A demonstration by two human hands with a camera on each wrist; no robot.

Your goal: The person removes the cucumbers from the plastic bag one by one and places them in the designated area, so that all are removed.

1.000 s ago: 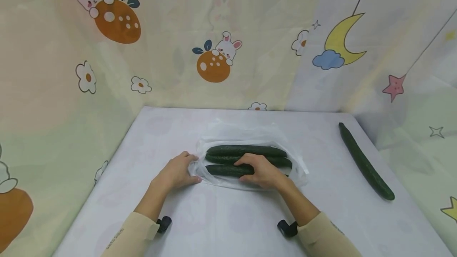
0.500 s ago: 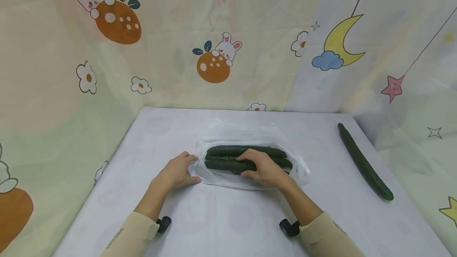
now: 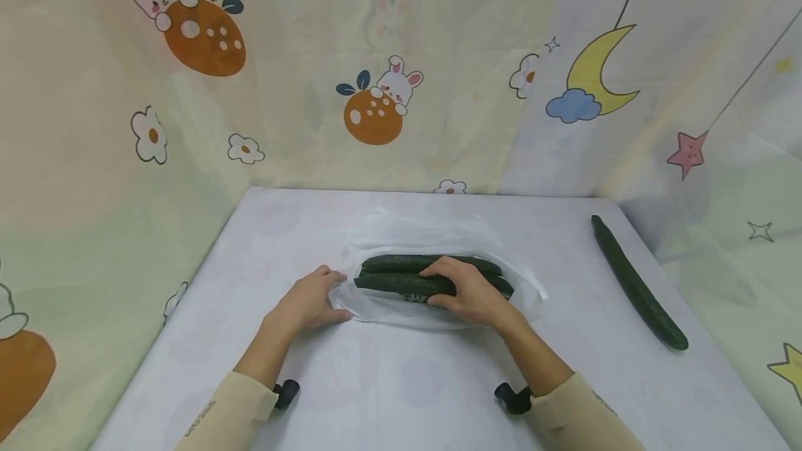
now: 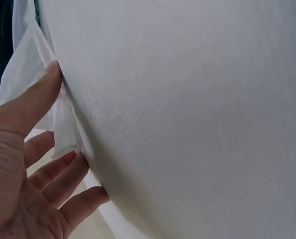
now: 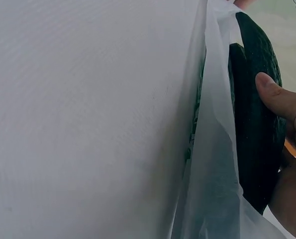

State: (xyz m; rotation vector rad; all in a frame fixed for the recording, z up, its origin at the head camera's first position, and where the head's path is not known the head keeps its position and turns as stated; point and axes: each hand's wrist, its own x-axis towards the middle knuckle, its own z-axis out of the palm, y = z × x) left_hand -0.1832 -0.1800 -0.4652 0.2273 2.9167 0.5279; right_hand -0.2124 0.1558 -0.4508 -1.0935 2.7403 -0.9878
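Note:
A white, thin plastic bag (image 3: 382,313) lies at mid-table with dark green cucumbers inside its open mouth. My right hand (image 3: 473,292) grips one cucumber (image 3: 387,282), thumb on the near side and fingers over the far side; in the right wrist view this cucumber (image 5: 259,144) stands above the bag's edge. Behind it, another cucumber (image 3: 404,262) lies in the bag. Part of a further one shows below the held one. My left hand (image 3: 310,299) rests at the bag's left end, thumb and fingers spread, with fingertips touching the plastic (image 4: 65,124) and the table.
One separate cucumber (image 3: 635,280) lies slantwise near the right edge of the white table (image 3: 301,228). Patterned cloth (image 3: 282,89) hangs behind the table and along its sides.
My right hand has raised the front cucumber and shifted it back over the middle one, uncovering the bag's near side. The left hand stays in place.

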